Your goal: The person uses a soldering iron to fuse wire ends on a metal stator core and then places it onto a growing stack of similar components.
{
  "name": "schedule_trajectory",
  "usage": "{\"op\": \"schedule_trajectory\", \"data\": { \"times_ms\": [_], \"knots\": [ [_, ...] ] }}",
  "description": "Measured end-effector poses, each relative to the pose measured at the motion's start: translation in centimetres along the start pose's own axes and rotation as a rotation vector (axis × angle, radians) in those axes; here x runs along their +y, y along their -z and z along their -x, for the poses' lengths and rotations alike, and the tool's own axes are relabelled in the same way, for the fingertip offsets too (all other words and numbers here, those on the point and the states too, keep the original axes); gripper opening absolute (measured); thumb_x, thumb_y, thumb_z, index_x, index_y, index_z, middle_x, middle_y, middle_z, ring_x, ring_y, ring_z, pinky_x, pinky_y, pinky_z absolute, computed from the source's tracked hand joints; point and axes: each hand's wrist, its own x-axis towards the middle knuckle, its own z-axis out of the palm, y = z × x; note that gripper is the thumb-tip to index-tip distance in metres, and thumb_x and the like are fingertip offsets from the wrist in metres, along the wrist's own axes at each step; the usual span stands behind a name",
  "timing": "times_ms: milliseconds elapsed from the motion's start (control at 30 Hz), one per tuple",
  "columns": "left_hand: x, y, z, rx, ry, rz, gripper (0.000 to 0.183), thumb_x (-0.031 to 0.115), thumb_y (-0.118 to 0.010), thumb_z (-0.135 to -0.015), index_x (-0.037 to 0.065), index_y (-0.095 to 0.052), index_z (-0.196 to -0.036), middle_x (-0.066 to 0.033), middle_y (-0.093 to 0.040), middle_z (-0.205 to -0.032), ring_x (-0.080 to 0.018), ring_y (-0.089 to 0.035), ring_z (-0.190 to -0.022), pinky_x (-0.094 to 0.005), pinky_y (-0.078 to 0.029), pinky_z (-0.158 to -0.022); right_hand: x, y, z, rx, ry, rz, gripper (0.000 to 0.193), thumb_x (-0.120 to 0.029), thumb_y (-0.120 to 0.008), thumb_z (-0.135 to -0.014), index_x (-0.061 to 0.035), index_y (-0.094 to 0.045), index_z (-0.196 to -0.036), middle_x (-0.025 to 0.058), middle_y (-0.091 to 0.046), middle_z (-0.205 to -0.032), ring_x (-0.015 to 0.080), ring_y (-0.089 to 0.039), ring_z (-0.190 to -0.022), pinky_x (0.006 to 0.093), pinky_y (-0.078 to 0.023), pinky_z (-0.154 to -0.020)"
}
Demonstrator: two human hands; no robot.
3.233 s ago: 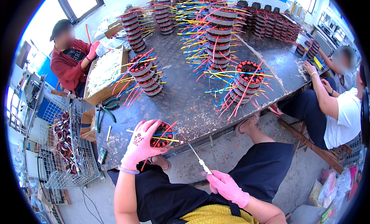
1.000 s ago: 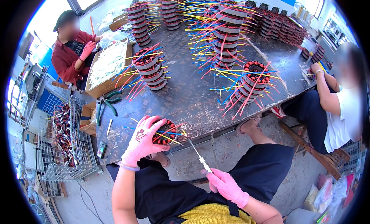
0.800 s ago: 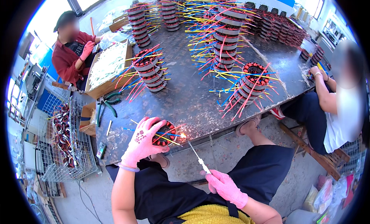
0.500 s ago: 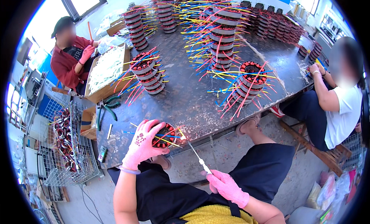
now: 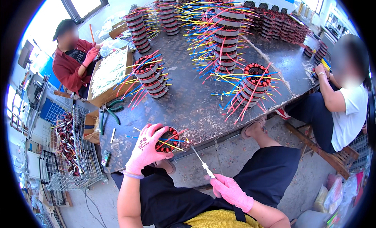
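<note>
My left hand (image 5: 145, 145), in a pink glove, is closed around the left side of a motor stator (image 5: 174, 138) at the table's near edge. Its black-and-red windings show, and red, blue and yellow leads stick out to the right. In my pink-gloved right hand (image 5: 231, 192) is a slim stick lighter (image 5: 205, 167) with a white handle and a thin metal neck. A small bright flame glows at its tip, close to the ends of the leads; whether it touches them I cannot tell.
Stacked stators (image 5: 227, 39) with splayed wires stand across the dark table (image 5: 184, 98). Green-handled pliers (image 5: 111, 110) lie beside an open carton (image 5: 92, 95). A wire basket (image 5: 74, 181) of stators stands left. Co-workers sit left and right, the left one wearing pink gloves (image 5: 91, 56).
The glow at the lighter's tip has shrunk from a larger orange-white flare to a small bright spot. Both hands keep nearly the same place and hold.
</note>
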Motion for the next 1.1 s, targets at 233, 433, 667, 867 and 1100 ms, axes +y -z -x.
{"op": "schedule_trajectory", "data": {
  "times_ms": [233,433,667,867,1100],
  "knots": [
    [-0.17,-0.02,0.15,-0.006,-0.006,0.009,0.091,0.028,-0.089,-0.053,0.011,-0.053,-0.135,-0.014,-0.049,-0.139,-0.041,-0.039,-0.133,-0.0487,-0.032,-0.112,-0.05,0.03,-0.03,-0.006,0.007,0.02,0.039,-0.03,-0.047,-0.103,-0.0017,-0.058,-0.128,-0.0047,-0.045,-0.068,0.0048,-0.041,-0.059,0.0224,-0.034,-0.054],
    [0.09,0.2,-0.03,-0.017,-0.005,0.015,0.09,0.028,-0.089,-0.053,0.011,-0.053,-0.134,-0.014,-0.049,-0.139,-0.0408,-0.039,-0.133,-0.0488,-0.032,-0.112,0.16,0.08,-0.07,-0.003,0.006,-0.035,0.039,-0.029,-0.047,-0.103,-0.0008,-0.058,-0.128,-0.0035,-0.046,-0.067,0.0056,-0.041,-0.059,0.0228,-0.034,-0.055],
    [-0.1,-0.03,-0.01,-0.018,-0.001,0.019,0.09,0.028,-0.089,-0.053,0.011,-0.053,-0.134,-0.014,-0.049,-0.139,-0.041,-0.039,-0.133,-0.0489,-0.032,-0.113,0.03,0.11,-0.21,-0.019,0.01,0.016,0.04,-0.031,-0.047,-0.104,-0.0025,-0.057,-0.13,-0.0051,-0.044,-0.069,0.005,-0.043,-0.06,0.0228,-0.035,-0.054],
    [-0.01,0.04,0.06,-0.017,0.005,0.009,0.091,0.027,-0.089,-0.053,0.011,-0.053,-0.134,-0.0141,-0.049,-0.139,-0.0412,-0.039,-0.133,-0.049,-0.031,-0.113,0.13,0.08,-0.06,-0.012,0.008,0.009,0.039,-0.03,-0.047,-0.104,-0.0026,-0.057,-0.13,-0.0053,-0.044,-0.069,0.0047,-0.043,-0.06,0.0227,-0.035,-0.054],
    [-0.08,0.03,-0.05,-0.021,-0.007,0.03,0.091,0.027,-0.089,-0.053,0.01,-0.053,-0.134,-0.0145,-0.049,-0.138,-0.0413,-0.039,-0.133,-0.0488,-0.031,-0.113,-0.02,-0.09,-0.07,-0.002,-0.003,-0.05,0.041,-0.03,-0.048,-0.103,-0.0009,-0.058,-0.13,-0.003,-0.047,-0.066,0.0062,-0.04,-0.06,0.0231,-0.033,-0.056]
  ]
}}
